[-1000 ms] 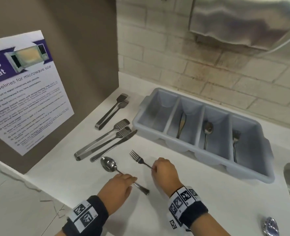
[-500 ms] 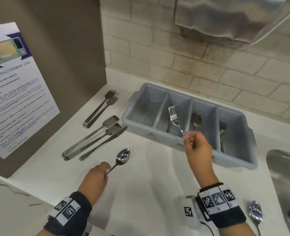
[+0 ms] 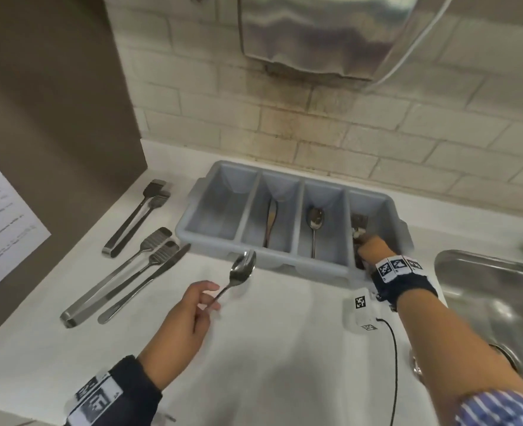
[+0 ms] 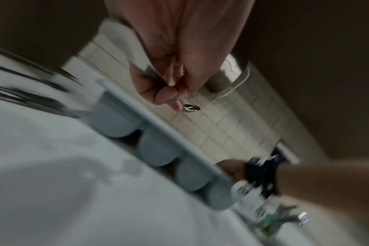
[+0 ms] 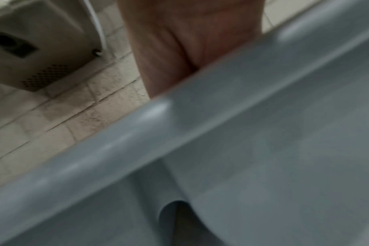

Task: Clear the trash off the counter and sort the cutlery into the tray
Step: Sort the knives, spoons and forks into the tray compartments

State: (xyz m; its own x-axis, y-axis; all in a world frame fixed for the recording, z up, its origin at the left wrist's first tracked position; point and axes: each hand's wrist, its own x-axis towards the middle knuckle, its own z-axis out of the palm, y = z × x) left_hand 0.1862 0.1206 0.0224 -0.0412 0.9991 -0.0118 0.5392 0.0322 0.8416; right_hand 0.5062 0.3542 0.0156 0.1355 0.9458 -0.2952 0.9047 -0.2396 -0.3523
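A left hand [image 3: 182, 321] pinches a shiny steel spoon [image 3: 241, 272] by its handle above the white counter [image 3: 269, 364]. The right hand [image 3: 372, 252] reaches into the grey plastic cutlery tray's [image 3: 220, 253] end compartment by the sink; its grip cannot be made out.

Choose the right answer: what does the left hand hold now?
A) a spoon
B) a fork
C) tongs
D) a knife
A: the left hand pinches the handle of a spoon, lifted above the counter in front of the tray.
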